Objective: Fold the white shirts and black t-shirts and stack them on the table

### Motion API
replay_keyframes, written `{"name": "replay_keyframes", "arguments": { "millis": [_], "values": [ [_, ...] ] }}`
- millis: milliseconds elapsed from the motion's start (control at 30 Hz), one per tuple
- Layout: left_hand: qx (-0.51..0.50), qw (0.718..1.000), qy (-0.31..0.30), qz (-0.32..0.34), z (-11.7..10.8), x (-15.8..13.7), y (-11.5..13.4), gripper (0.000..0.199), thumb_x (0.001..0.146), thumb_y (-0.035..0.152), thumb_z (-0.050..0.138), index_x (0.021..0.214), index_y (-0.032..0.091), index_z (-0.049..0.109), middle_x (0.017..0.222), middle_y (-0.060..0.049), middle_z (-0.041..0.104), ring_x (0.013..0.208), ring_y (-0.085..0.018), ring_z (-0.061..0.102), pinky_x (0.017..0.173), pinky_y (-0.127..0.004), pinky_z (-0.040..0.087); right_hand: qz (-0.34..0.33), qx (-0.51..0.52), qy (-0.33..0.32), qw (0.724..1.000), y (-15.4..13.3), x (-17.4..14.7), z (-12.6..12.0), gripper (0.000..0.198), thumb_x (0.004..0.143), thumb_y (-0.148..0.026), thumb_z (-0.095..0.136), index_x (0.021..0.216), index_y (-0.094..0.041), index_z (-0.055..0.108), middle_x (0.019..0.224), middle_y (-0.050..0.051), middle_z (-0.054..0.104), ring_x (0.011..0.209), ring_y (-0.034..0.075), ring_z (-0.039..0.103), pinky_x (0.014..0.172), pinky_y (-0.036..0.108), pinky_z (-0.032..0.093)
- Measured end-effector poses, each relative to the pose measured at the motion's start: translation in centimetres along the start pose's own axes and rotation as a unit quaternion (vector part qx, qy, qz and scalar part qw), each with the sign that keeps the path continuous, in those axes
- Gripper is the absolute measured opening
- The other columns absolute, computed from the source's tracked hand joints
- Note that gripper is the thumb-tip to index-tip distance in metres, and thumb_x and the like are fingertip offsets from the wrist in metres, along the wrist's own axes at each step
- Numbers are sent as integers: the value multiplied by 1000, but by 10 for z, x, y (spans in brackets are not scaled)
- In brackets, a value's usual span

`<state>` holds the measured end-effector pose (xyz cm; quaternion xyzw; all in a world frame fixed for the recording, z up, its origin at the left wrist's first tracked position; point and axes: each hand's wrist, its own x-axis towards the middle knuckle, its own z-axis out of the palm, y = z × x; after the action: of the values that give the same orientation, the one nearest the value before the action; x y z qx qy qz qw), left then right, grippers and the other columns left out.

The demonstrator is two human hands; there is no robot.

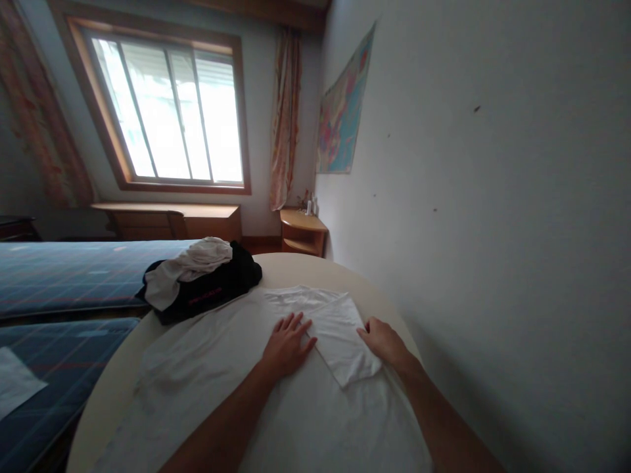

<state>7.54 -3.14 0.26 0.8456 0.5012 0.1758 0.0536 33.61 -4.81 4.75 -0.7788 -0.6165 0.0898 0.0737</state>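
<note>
A white T-shirt (221, 368) lies spread over a round cream table (290, 264), its collar toward the far side. The right sleeve (340, 351) is folded inward over the body of the shirt. My left hand (288, 345) rests flat on the cloth beside the sleeve's edge, fingers spread. At the shirt's right edge, my right hand (384, 340) pinches the fabric between thumb and curled fingers. The lower part of the shirt runs out of view at the bottom.
Black clothing (211, 289) with a crumpled pale garment (197, 263) on top lies at the table's far left. Beds with blue plaid mattresses (73, 276) stand to the left. The white wall (493, 263) rises close on the right. A small corner shelf (303, 223) stands behind the table.
</note>
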Motion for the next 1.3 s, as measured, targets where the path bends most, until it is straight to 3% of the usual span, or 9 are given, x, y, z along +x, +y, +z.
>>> {"name": "replay_keyframes", "arguments": {
  "millis": [300, 533, 767, 933, 1100, 1300],
  "values": [
    [-19, 1000, -2, 0, 2, 1, -2, 54, 92, 51, 48, 142, 30, 47, 155, -4, 37, 144, -28, 30, 117, -48, 22, -47, 130, 36, 990, -8, -1, 7, 31, 83, -17, 57, 113, -15, 53, 105, 12, 70, 96, 19, 66, 80, 25, 43],
    [-61, 998, 13, -1, 4, 4, -7, 55, 90, 48, 53, 140, 25, 49, 153, -5, 40, 143, -28, 32, 118, -47, 23, -113, 179, 67, 975, -61, -18, -2, 32, 81, -16, 60, 113, -17, 56, 106, 9, 70, 97, 19, 66, 85, 25, 45],
    [-201, 976, 80, -16, 6, 10, -16, 45, 98, 32, 37, 141, 22, 47, 135, -7, 60, 129, -20, 51, 112, -40, 35, -139, 212, 7, 967, -107, -30, 20, 38, 79, -16, 65, 116, -17, 55, 107, 8, 70, 100, 19, 66, 87, 27, 45],
    [-178, 982, 64, 0, 4, 8, -16, 45, 100, 32, 33, 142, 26, 48, 138, -4, 58, 133, -21, 46, 113, -40, 33, -177, 173, -12, 969, -98, -49, 23, 50, 75, -18, 68, 123, -15, 53, 112, 11, 67, 103, 20, 63, 90, 27, 44],
    [-134, 990, 51, 4, 2, 6, -9, 44, 101, 36, 34, 140, 26, 49, 139, -4, 57, 135, -23, 43, 115, -43, 29, -114, 38, -51, 991, -75, -81, 0, 34, 84, -39, 61, 110, -18, 62, 100, 12, 71, 94, 27, 67, 77, 32, 45],
    [-153, 987, 54, 12, -2, 19, -3, 44, 100, 39, 33, 135, 24, 55, 129, -5, 64, 124, -21, 52, 110, -37, 34, -123, 44, -54, 990, -61, -101, -1, 24, 89, -35, 54, 106, -21, 64, 96, 10, 73, 89, 23, 69, 71, 27, 42]
  ]
}}
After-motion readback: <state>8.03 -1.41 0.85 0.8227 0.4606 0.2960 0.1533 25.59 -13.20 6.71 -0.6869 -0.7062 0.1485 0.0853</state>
